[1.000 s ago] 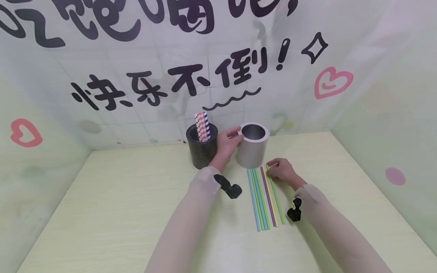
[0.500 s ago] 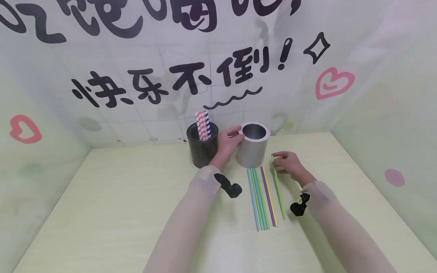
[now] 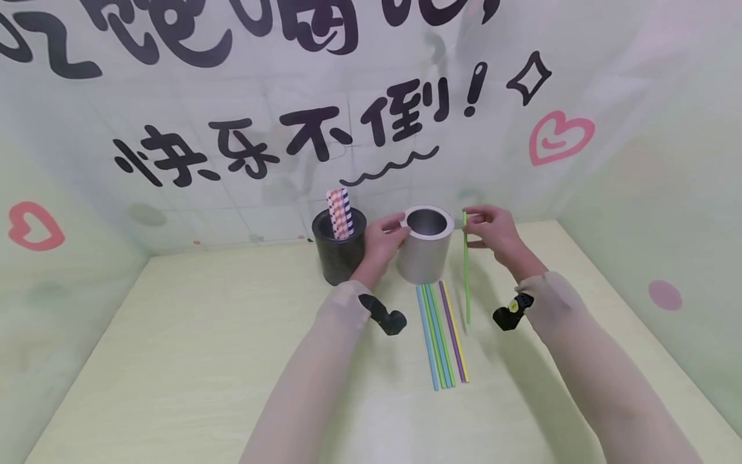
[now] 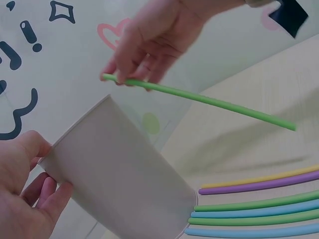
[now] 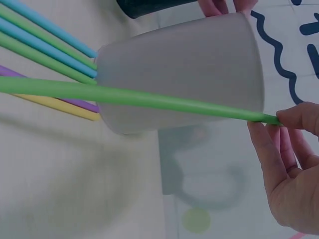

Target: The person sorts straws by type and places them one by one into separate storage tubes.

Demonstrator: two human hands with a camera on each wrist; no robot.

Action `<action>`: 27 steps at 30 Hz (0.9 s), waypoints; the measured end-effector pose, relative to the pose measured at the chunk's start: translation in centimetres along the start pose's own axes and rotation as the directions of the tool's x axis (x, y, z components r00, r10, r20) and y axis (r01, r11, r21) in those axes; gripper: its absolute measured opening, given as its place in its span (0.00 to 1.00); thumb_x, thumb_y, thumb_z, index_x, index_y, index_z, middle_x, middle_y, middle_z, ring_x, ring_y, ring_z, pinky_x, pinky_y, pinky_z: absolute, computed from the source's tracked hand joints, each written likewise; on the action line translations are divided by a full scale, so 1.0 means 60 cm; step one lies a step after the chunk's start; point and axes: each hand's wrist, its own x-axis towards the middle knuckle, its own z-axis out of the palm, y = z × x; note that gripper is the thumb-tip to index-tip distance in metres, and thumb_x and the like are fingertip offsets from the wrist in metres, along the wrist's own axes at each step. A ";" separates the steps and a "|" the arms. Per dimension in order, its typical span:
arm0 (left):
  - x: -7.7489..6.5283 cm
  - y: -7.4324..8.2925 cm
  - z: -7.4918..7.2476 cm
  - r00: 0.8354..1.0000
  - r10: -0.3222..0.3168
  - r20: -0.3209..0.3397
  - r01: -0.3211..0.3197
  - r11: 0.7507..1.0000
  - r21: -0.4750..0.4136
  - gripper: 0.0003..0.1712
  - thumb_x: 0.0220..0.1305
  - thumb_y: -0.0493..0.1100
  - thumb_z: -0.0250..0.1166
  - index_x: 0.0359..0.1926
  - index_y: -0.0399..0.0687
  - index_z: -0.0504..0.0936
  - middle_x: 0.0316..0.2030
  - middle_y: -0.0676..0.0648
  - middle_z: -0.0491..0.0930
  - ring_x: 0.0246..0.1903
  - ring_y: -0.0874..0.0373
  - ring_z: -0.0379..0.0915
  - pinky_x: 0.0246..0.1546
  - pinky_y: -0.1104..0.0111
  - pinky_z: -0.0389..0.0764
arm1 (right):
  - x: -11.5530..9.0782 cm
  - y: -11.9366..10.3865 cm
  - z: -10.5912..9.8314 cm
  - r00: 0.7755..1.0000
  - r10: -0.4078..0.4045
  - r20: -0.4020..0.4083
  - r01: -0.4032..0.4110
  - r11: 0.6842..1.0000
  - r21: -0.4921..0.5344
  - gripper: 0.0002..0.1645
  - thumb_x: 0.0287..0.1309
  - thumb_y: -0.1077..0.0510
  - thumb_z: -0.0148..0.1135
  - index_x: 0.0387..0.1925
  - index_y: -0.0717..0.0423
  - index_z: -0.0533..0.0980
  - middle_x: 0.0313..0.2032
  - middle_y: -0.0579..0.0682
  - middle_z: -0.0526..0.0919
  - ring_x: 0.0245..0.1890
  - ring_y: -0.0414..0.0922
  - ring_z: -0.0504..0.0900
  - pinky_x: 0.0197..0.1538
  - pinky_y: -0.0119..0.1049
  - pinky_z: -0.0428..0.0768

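Observation:
My right hand [image 3: 494, 231] pinches a green straw [image 3: 467, 283] near its top end, between thumb and fingers. The straw hangs upright just right of a silver-grey cup [image 3: 423, 258], its lower end above the table in the left wrist view. My left hand [image 3: 384, 245] holds the cup at the left side of its rim, thumb in front and fingers behind. The cup stands upright; no straws show in its dark opening. In front of it lie several straws in blue and green [image 4: 249, 203], with a purple straw [image 3: 451, 328] and a yellow straw [image 3: 455, 332] beside them.
A black cup [image 3: 338, 261] with several patterned straws [image 3: 341, 212] stands left of my left hand, close to its wrist. The printed back wall [image 3: 261, 212] rises just behind both cups. Side walls bound the pale wooden table [image 3: 203, 348].
My right hand has lifted the green straw off the table and raised it beside the silver-grey cup, turning it upright. My left hand stays at the cup's rim.

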 end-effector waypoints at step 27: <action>-0.003 0.000 0.000 0.999 0.039 0.000 -0.039 0.999 -0.017 0.20 0.54 0.33 0.63 0.51 0.41 0.79 0.47 0.41 0.77 0.46 0.54 0.73 0.40 0.72 0.80 | 0.063 -0.191 0.048 0.982 -0.125 -0.139 0.135 0.989 0.067 0.23 0.50 0.73 0.59 0.50 0.63 0.73 0.31 0.50 0.73 0.29 0.40 0.76 0.28 0.33 0.83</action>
